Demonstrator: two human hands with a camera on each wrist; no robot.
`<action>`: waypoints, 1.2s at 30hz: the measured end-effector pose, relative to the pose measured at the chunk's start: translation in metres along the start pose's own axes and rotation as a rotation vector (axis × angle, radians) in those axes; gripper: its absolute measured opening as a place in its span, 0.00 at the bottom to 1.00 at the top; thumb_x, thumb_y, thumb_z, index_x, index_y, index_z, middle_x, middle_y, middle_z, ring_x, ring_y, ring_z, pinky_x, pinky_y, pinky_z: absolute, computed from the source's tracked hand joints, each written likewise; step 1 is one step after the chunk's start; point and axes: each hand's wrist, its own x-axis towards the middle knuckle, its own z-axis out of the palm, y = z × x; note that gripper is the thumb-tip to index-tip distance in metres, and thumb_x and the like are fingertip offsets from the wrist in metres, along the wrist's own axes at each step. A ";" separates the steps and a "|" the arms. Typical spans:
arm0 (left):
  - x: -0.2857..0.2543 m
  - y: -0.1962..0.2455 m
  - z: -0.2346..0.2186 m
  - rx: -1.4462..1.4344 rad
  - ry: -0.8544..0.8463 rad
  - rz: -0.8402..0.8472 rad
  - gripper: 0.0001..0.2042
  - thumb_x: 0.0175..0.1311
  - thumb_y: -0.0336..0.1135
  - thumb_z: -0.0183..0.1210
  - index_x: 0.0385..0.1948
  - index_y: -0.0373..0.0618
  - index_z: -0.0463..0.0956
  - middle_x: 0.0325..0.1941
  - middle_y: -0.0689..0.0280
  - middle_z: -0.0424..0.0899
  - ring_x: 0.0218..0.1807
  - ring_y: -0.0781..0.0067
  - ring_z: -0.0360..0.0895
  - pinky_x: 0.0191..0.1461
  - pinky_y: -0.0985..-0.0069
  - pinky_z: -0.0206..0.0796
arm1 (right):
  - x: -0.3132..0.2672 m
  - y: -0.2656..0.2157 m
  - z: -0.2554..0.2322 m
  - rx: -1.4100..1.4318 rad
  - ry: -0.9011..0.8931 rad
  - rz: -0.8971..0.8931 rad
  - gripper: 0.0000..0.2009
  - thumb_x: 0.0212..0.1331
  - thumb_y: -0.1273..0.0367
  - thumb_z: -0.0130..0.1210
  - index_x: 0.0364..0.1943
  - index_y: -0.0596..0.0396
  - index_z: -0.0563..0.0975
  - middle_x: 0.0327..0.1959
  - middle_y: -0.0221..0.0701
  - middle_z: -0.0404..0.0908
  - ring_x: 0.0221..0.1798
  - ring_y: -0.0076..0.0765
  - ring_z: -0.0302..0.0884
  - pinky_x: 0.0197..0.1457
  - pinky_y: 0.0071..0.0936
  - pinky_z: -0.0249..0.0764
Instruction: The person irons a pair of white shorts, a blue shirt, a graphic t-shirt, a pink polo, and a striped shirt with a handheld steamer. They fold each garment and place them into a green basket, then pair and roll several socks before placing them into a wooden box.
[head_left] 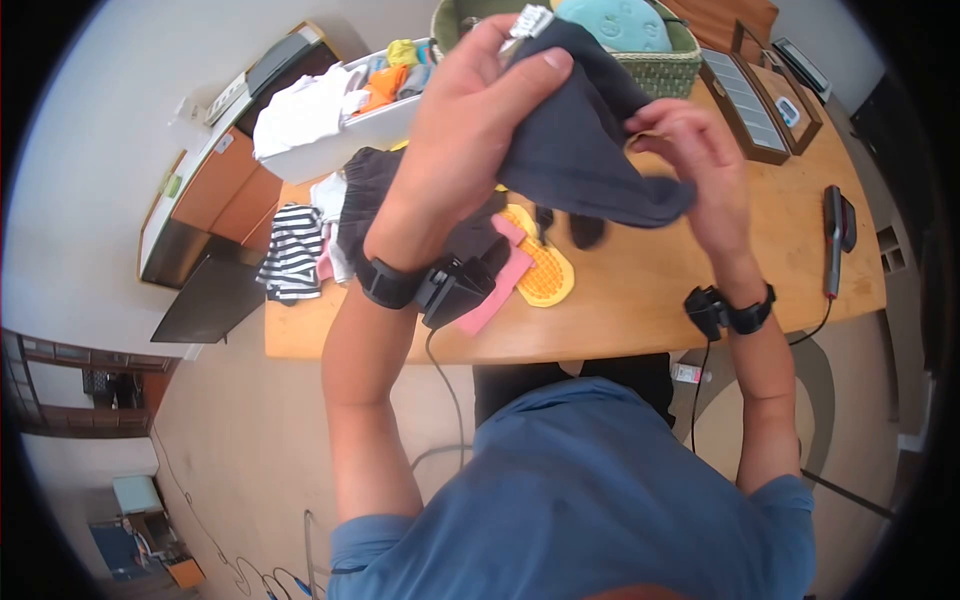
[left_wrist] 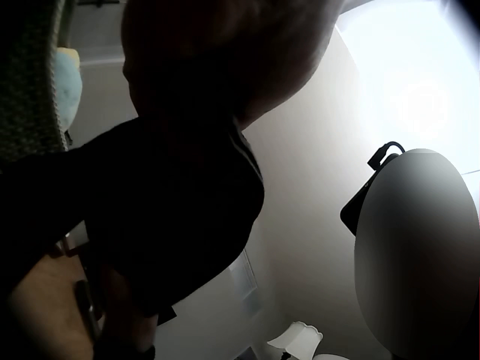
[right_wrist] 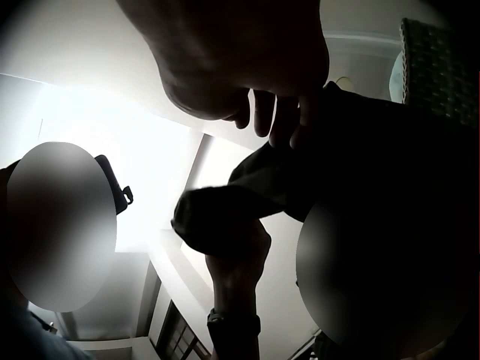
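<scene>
A dark navy garment with a white label is held up above the table. My left hand grips its upper left part close to the label, thumb lying across the fabric. At the opposite side, my right hand pinches the cloth, its curled fingers by a small brown patch. The lower edge hangs between both hands and folds up at the right. In the left wrist view the garment looks nearly black against the light. The right wrist view shows the fingers beside the bunched cloth.
A green woven basket holding a light blue round item stands behind the garment. Left of it is a white bin of clothes. Dark shorts, a striped cloth and a yellow textured piece lie on the table. A corded brush-like device lies right.
</scene>
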 end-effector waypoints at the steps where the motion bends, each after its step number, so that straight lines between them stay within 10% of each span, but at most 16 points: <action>1: -0.001 -0.007 0.003 0.018 -0.041 -0.051 0.18 0.69 0.30 0.58 0.58 0.34 0.67 0.47 0.63 0.81 0.44 0.80 0.80 0.47 0.81 0.74 | -0.002 -0.008 -0.013 0.122 0.068 0.070 0.08 0.73 0.73 0.44 0.47 0.58 0.75 0.48 0.37 0.79 0.54 0.33 0.78 0.57 0.32 0.75; 5: -0.004 -0.065 0.009 0.054 -0.143 -0.267 0.20 0.70 0.29 0.57 0.61 0.37 0.65 0.51 0.64 0.80 0.49 0.80 0.79 0.51 0.82 0.73 | -0.023 -0.004 -0.070 0.066 0.096 0.272 0.10 0.72 0.68 0.49 0.51 0.57 0.73 0.50 0.36 0.78 0.54 0.33 0.78 0.54 0.29 0.75; 9: -0.006 -0.102 0.014 -0.011 -0.107 -0.389 0.17 0.70 0.30 0.57 0.58 0.37 0.67 0.47 0.65 0.82 0.45 0.82 0.80 0.48 0.83 0.74 | -0.066 0.024 -0.076 -0.666 -0.163 0.472 0.32 0.56 0.63 0.67 0.65 0.55 0.66 0.61 0.36 0.71 0.65 0.34 0.69 0.63 0.32 0.68; 12: -0.007 -0.093 0.020 -0.034 -0.025 -0.335 0.15 0.71 0.30 0.56 0.56 0.39 0.68 0.44 0.66 0.82 0.43 0.82 0.81 0.47 0.82 0.75 | -0.096 0.037 -0.070 -0.570 -0.197 0.549 0.37 0.50 0.65 0.70 0.66 0.55 0.66 0.61 0.39 0.71 0.66 0.40 0.68 0.67 0.37 0.65; 18: -0.011 -0.091 0.006 -0.104 0.097 -0.282 0.14 0.72 0.30 0.53 0.57 0.40 0.68 0.43 0.65 0.82 0.42 0.79 0.81 0.45 0.80 0.75 | -0.138 0.056 -0.050 -1.068 -0.435 0.310 0.31 0.49 0.73 0.64 0.62 0.57 0.70 0.56 0.46 0.74 0.60 0.53 0.72 0.64 0.39 0.69; 24: -0.032 -0.049 -0.015 -0.152 0.251 -0.200 0.19 0.71 0.26 0.49 0.63 0.45 0.66 0.41 0.62 0.81 0.40 0.74 0.81 0.45 0.75 0.77 | -0.110 0.007 -0.098 -0.158 -0.208 0.720 0.20 0.60 0.76 0.55 0.58 0.57 0.72 0.43 0.28 0.80 0.47 0.27 0.78 0.52 0.23 0.74; 30: -0.053 -0.087 -0.077 -0.270 0.207 -0.488 0.19 0.77 0.37 0.44 0.65 0.43 0.64 0.48 0.58 0.83 0.45 0.66 0.84 0.46 0.69 0.81 | -0.071 0.020 -0.131 -0.038 -0.002 0.825 0.22 0.62 0.68 0.60 0.60 0.56 0.71 0.43 0.27 0.77 0.48 0.21 0.75 0.53 0.19 0.72; 36: -0.072 -0.130 -0.097 0.606 0.240 -0.410 0.16 0.70 0.34 0.56 0.56 0.39 0.71 0.50 0.59 0.79 0.48 0.64 0.80 0.50 0.72 0.74 | -0.112 0.055 -0.131 -0.962 -0.002 0.440 0.22 0.63 0.62 0.61 0.57 0.59 0.72 0.47 0.37 0.77 0.51 0.33 0.75 0.52 0.33 0.73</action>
